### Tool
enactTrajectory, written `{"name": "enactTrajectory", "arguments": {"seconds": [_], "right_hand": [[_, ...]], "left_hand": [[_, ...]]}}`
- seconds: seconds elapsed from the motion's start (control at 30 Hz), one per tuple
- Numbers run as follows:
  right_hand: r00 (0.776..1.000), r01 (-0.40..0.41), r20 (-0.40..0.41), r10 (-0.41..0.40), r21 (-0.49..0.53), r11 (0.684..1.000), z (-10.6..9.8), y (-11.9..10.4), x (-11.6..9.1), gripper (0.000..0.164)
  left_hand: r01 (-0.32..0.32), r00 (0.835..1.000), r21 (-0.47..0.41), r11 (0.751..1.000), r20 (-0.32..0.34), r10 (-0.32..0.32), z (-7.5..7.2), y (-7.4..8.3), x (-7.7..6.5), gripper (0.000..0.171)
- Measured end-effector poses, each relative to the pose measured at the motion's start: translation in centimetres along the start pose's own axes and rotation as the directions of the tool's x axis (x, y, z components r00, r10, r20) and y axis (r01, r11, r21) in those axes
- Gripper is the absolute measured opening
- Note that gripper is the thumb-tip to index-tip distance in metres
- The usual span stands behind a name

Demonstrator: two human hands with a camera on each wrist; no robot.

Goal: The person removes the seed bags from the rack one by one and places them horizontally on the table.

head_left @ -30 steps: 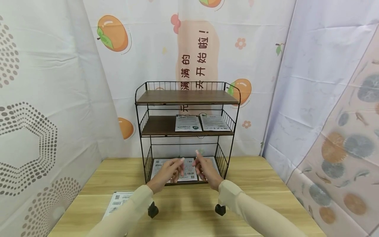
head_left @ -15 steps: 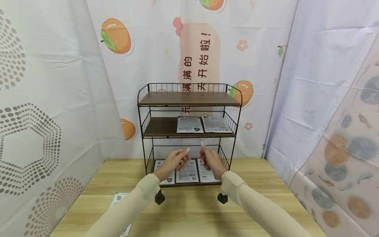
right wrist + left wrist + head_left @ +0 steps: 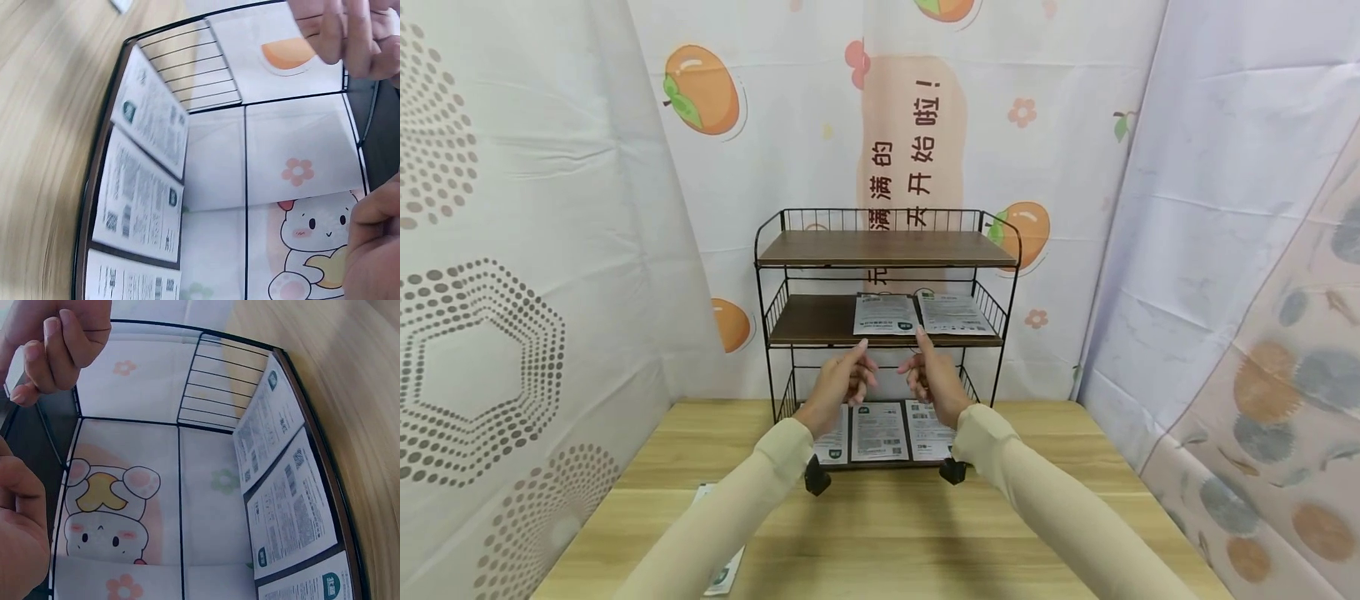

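Observation:
My left hand [image 3: 842, 383] and right hand [image 3: 934, 383] are held up side by side before the rack, a gap between them. Both have thumbs pointing up, fingers loosely bent and nothing in them. The thumb tips overlap the front edge of the middle shelf [image 3: 812, 317] in the head view. On that shelf's right part lie two flat white printed packets, a left one [image 3: 886, 315] and a right one [image 3: 957, 313]. Behind and below my hands, the bottom shelf carries three more: a left packet [image 3: 831, 446], partly hidden by my hand, a middle packet [image 3: 880, 433] and a right packet [image 3: 928, 437].
The black wire rack has a brown top shelf [image 3: 887, 247] and wire side rails [image 3: 219, 381]. It stands at the back of the wooden table [image 3: 887, 533]. Another white packet [image 3: 726, 575] lies at the table's left, mostly under my left sleeve. Printed curtains [image 3: 790, 125] enclose the table.
Both hands have risen from in front of the bottom shelf to the level of the middle shelf's front edge. The head view has shifted slightly; the packets stay where they were.

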State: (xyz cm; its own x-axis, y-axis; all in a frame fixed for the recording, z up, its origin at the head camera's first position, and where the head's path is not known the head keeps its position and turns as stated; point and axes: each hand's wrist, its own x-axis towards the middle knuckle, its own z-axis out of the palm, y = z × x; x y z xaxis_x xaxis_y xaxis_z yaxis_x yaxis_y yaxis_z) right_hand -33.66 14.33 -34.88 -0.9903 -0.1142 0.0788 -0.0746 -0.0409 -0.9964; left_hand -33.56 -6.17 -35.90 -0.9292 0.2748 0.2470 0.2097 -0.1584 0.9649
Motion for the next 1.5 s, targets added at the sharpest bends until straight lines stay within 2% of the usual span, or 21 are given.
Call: {"name": "enactTrajectory", "arguments": {"seconds": [0.23, 0.43, 0.57, 0.8, 0.97, 1.1, 1.2, 1.3, 1.5], "right_hand": [[0.995, -0.087, -0.040, 0.089, 0.035, 0.996, -0.3, -0.9, 0.3, 0.085], [0.991, -0.114, -0.067, 0.116, 0.044, 0.993, 0.0, -1.1, 0.3, 0.073], [0.991, -0.110, -0.070, 0.114, 0.058, 0.992, 0.2, -1.4, 0.1, 0.064], [1.000, -0.027, -0.008, 0.028, 0.080, 0.996, -0.4, -1.4, -0.3, 0.050], [0.998, 0.046, 0.022, -0.051, 0.176, 0.983, -0.9, -1.5, -0.2, 0.036], [0.997, 0.030, 0.063, -0.046, 0.231, 0.973, -1.2, -1.5, 0.1, 0.032], [0.994, 0.006, 0.102, -0.030, 0.233, 0.972, -1.3, -1.7, 0.1, 0.032], [0.991, -0.020, 0.130, -0.012, 0.239, 0.971, -1.4, -2.0, 0.1, 0.034], [0.986, -0.059, 0.164, 0.015, 0.266, 0.962, -1.9, -2.4, -0.1, 0.035]], "left_hand": [[0.002, 1.000, -0.018, 1.000, -0.029, -0.003, 0.1, 0.3, 0.7, 0.058], [0.018, 1.000, -0.008, 1.000, -0.019, -0.018, 0.2, 0.0, 0.8, 0.070], [0.011, 1.000, 0.004, 1.000, -0.016, -0.011, 0.2, -0.1, 0.6, 0.069], [-0.015, 1.000, 0.012, 1.000, -0.015, 0.015, -0.1, 0.4, 0.6, 0.062], [-0.009, 0.999, 0.023, 1.000, -0.038, 0.010, -0.1, 0.9, 1.0, 0.058], [0.018, 0.998, 0.027, 0.999, -0.055, -0.017, 0.2, 1.3, 1.4, 0.046], [0.038, 0.997, 0.031, 0.999, -0.062, -0.036, 0.3, 1.6, 1.6, 0.039], [0.051, 0.996, 0.055, 0.997, -0.071, -0.047, 0.5, 1.8, 1.4, 0.038], [0.031, 0.998, 0.128, 0.991, -0.062, -0.023, 0.4, 2.3, 1.0, 0.041]]}}
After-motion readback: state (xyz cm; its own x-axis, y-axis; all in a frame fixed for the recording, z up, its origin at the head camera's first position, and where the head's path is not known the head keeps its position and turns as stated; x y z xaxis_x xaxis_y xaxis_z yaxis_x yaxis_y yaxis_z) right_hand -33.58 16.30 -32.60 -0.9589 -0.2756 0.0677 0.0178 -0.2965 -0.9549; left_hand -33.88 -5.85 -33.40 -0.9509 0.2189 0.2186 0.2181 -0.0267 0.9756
